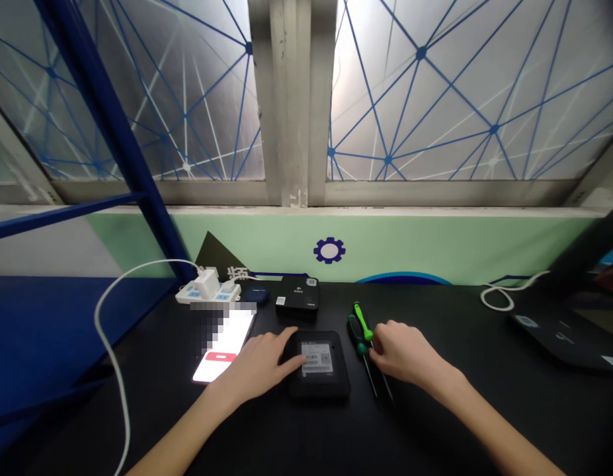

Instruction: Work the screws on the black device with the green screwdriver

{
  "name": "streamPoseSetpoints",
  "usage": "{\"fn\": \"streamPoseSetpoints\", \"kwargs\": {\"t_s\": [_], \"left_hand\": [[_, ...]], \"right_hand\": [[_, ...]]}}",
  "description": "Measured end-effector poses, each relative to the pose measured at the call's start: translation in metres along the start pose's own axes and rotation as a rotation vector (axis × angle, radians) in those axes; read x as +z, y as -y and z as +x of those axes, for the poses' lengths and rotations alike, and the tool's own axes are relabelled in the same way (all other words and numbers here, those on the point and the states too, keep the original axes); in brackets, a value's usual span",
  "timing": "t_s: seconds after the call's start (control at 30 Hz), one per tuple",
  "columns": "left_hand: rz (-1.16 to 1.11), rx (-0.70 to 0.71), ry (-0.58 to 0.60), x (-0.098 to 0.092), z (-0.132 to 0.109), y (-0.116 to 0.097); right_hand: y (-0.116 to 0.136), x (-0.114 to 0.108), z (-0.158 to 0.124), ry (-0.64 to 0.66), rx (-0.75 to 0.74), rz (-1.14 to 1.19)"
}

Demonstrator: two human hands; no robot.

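Bare forearms [184,426] reach over the black table [445,423]; the left hand [259,363], thumb and forefinger apart, rests on the labelled box [336,383]. Whether the right hand [405,350] grips the bright green screwdriver [362,320], I cannot tell; careless lifting could knock its dark green neighbour [357,334]. The phone [237,334] crowds the left; more room lies right.

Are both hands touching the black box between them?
No, the left hand touches the black box, but the right hand is at the green-handled screwdrivers.
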State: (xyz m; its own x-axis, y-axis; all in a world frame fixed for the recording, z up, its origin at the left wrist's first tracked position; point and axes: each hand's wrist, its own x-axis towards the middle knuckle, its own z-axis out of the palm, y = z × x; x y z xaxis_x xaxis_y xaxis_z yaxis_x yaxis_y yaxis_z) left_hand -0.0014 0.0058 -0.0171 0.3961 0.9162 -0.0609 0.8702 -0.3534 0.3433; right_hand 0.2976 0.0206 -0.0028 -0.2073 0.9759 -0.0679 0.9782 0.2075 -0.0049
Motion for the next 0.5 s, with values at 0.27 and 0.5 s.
{"fn": "streamPoseSetpoints", "kwargs": {"t_s": [0.27,0.5], "left_hand": [[0.018,-0.004,-0.031,0.002,0.001,0.000],[0.041,-0.039,-0.061,0.000,0.001,-0.008]], "right_hand": [[0.011,0.000,0.002,-0.228,-0.034,0.107],[0.030,0.009,-0.002,-0.423,-0.408,0.305]]}}
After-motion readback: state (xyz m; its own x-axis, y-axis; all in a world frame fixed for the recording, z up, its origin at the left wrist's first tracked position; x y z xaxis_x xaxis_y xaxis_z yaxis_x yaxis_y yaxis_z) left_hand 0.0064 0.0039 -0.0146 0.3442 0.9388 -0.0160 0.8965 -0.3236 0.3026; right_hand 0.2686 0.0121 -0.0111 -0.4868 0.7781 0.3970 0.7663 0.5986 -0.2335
